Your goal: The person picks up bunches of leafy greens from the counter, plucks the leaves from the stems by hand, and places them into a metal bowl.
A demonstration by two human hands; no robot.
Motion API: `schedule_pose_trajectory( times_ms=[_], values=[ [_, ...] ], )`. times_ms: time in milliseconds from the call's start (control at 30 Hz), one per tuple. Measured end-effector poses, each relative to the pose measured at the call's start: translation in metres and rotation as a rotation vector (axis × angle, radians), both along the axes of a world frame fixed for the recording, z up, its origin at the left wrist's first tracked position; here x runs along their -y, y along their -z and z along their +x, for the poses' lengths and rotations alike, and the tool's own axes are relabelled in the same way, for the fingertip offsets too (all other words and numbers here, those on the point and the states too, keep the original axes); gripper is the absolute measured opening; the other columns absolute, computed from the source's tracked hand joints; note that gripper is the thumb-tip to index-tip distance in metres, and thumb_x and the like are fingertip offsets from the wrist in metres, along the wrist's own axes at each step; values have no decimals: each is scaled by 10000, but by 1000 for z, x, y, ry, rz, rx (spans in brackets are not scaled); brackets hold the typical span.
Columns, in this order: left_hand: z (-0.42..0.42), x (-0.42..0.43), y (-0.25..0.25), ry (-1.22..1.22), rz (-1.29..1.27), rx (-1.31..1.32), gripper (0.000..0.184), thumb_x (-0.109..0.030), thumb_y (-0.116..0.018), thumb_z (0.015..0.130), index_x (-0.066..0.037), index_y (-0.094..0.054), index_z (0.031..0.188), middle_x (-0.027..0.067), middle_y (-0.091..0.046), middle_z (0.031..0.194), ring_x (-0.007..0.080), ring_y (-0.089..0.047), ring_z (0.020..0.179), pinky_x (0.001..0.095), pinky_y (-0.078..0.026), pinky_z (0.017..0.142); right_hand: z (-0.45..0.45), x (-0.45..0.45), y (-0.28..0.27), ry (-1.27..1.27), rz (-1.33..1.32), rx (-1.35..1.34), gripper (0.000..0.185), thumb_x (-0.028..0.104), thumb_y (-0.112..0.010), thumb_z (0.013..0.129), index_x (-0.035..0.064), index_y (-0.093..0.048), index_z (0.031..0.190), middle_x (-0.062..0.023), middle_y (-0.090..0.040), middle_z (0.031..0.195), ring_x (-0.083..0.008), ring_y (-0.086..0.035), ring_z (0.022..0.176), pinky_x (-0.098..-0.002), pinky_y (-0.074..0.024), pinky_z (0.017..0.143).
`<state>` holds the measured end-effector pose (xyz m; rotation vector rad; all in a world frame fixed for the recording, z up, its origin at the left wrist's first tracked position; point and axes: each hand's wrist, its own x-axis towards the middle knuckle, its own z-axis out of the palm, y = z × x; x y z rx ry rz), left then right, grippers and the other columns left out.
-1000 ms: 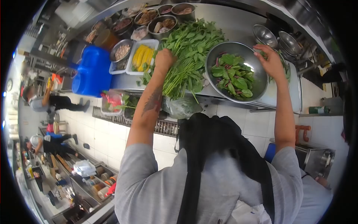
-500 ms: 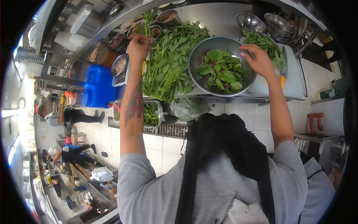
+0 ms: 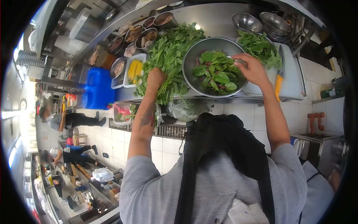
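My left hand [image 3: 156, 77] is closed at the lower left side of a big pile of leafy green stems [image 3: 173, 52], fingers among the stems; what it grips is hidden. My right hand [image 3: 250, 67] is over the right rim of a steel bowl [image 3: 190, 61], thumb and fingers curved, with a small pale piece at the fingertips. Green leaves with reddish stems [image 3: 220, 72] lie inside the bowl. To the left of my left hand sits a white basket with yellow pieces [image 3: 135, 70].
Right of the bowl are more greens [image 3: 261, 46] and a yellow-handled knife [image 3: 278, 86] on a white board [image 3: 294, 71]. Steel bowls [image 3: 246, 23] stand behind. A blue container [image 3: 97, 87] is at the left. Two people [image 3: 69, 118] are farther left. A plastic bag [image 3: 186, 110] hangs below the counter edge.
My left hand rose to the left with a green sprig, then came back down to the pile; the sprig is no longer visible in it. My right hand stayed by the bowl.
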<state>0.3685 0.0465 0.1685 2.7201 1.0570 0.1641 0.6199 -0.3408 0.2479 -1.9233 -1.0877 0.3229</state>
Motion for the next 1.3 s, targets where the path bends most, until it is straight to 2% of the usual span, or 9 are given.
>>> schedule_pose_trajectory(
  times_ms=[67, 133, 367, 533, 633, 733, 933, 1167, 1300],
  values=[
    [-2, -21, 37, -39, 161, -44, 242, -275, -694, 851, -55, -727, 945, 251, -714, 854, 408, -712, 842, 486, -574, 790, -2, -3, -14, -33, -4, 109, 268, 204, -653, 955, 69, -701, 1182, -114, -686, 1204, -314, -653, 1078, -383, -516, 916],
    [-5, -25, 27, -18, 198, -6, 213, -242, -666, 874, -61, -704, 978, 248, -710, 874, 415, -703, 848, 499, -563, 779, -4, -6, -21, -36, 20, 97, 272, 214, -653, 955, 69, -702, 1179, -116, -689, 1191, -317, -652, 1077, -388, -513, 926],
    [-26, 35, -100, 100, 253, 471, 91, -141, -609, 947, -61, -642, 975, 215, -698, 927, 430, -666, 839, 497, -511, 704, 8, -45, -42, -123, 227, 260, 259, 234, -631, 956, 86, -712, 1152, -111, -708, 1136, -325, -644, 1088, -419, -505, 958],
    [-34, 87, -167, 285, 406, 521, 97, -68, -625, 938, -49, -663, 1026, 167, -692, 923, 395, -660, 793, 440, -513, 680, 17, -99, -96, -92, 397, 530, 227, 164, -564, 963, 131, -724, 1121, -78, -720, 1084, -306, -650, 1071, -430, -509, 940],
    [-37, 114, -190, 345, 456, 533, 116, -9, -635, 920, -35, -672, 1026, 153, -691, 917, 345, -660, 741, 397, -514, 645, 31, -121, -113, -168, 175, 667, 220, 133, -582, 946, 98, -707, 1123, -85, -716, 1075, -316, -651, 1004, -414, -519, 869],
    [-41, 117, -192, 391, 507, 535, 140, 41, -637, 905, -19, -676, 1025, 143, -689, 907, 295, -651, 688, 354, -510, 610, 45, -130, -112, -390, -132, 431, 262, 114, -559, 941, 125, -719, 1149, -92, -726, 1098, -318, -646, 1058, -427, -500, 929],
    [-49, 108, -186, 408, 664, 535, 180, 44, -669, 860, -40, -687, 1018, 118, -686, 889, 315, -650, 765, 397, -504, 685, 45, -128, -77, -664, -146, 90, 233, 174, -587, 975, 80, -717, 1144, -96, -726, 1142, -242, -655, 1085, -389, -487, 932],
    [-44, 100, -192, 431, 704, 478, 190, 52, -656, 859, -45, -681, 1020, 136, -698, 965, 329, -663, 865, 408, -510, 762, 38, -120, -80, -634, -127, -29, 262, 239, -630, 971, 80, -714, 1161, -78, -738, 1080, -199, -671, 1022, -362, -487, 931],
    [-38, 99, -192, 448, 709, 448, 181, 36, -668, 856, -50, -679, 1015, 126, -703, 970, 317, -665, 863, 400, -505, 769, 38, -116, -87, -496, -44, 166, 262, 273, -652, 938, 88, -735, 1104, -69, -744, 991, -239, -689, 949, -386, -487, 904]
  ],
)
